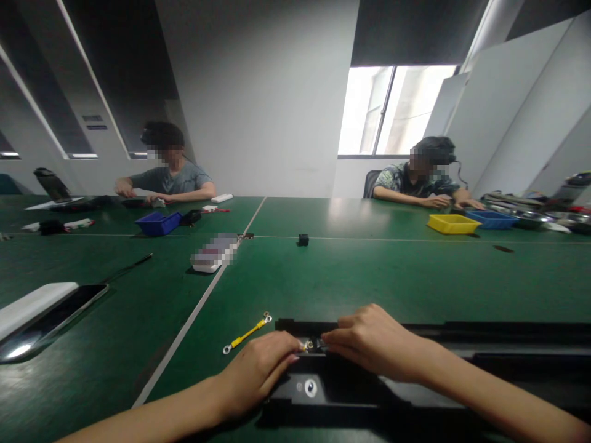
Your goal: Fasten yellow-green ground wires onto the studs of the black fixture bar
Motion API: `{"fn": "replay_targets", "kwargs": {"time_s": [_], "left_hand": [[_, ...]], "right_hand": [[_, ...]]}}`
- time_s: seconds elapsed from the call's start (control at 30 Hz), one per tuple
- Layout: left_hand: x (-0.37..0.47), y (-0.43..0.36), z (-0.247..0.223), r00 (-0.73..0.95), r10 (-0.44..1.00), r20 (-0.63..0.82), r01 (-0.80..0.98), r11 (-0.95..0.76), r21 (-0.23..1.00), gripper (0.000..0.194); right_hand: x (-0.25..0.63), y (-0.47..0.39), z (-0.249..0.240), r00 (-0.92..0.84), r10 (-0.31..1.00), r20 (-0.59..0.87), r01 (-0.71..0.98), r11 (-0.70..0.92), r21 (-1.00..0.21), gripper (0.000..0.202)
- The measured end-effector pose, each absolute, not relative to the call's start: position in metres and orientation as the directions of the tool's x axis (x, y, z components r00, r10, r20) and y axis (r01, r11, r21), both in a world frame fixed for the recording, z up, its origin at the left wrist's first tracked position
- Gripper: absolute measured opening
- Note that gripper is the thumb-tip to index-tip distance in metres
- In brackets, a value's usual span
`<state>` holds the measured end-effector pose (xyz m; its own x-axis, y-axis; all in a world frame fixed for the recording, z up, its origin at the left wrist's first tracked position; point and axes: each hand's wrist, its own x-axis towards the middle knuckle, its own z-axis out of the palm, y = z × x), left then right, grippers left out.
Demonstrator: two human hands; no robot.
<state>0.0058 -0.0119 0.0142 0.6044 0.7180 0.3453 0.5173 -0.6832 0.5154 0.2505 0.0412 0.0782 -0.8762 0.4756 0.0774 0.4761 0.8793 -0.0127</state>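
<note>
A long black metal housing (pixel 351 384) lies on the green table, reaching off to the right. At its left end my left hand (pixel 261 369) pinches a small piece with a yellow part and a metal ring, only partly visible. My right hand (pixel 373 341) is closed just to the right of it, its fingertips at a small dark part in the housing; what they hold is too small to name. Between the fingertips a small ring terminal (pixel 309 346) shows. A yellow cable with ring ends (pixel 248 333) lies on the table beyond my left hand.
Left on the table (pixel 360 277) are a phone (pixel 55 320), a white device (pixel 215 252) and a blue tray (pixel 158 223). A small black block (pixel 303 240) stands ahead. A yellow tray (pixel 454 224) and blue tray (pixel 492 219) are far right. Two people sit opposite.
</note>
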Motion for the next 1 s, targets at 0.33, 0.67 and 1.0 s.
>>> {"fn": "replay_targets", "kwargs": {"time_s": [0.33, 0.67, 1.0], "left_hand": [[0.0051, -0.0112, 0.0125, 0.609, 0.712, 0.349, 0.520, -0.691, 0.502, 0.022], [0.0065, -0.0116, 0.0145, 0.615, 0.695, 0.373, 0.506, -0.710, 0.490, 0.024], [0.0044, -0.0119, 0.0139, 0.613, 0.701, 0.365, 0.515, -0.705, 0.487, 0.023]], "right_hand": [[0.2529, 0.0419, 0.0781, -0.901, 0.430, 0.060, 0.431, 0.902, 0.013, 0.023], [0.2530, 0.0430, 0.0770, -0.886, 0.463, 0.018, 0.462, 0.886, -0.043, 0.021], [0.2487, 0.0392, 0.0781, -0.867, 0.498, 0.022, 0.497, 0.867, -0.029, 0.021]]}}
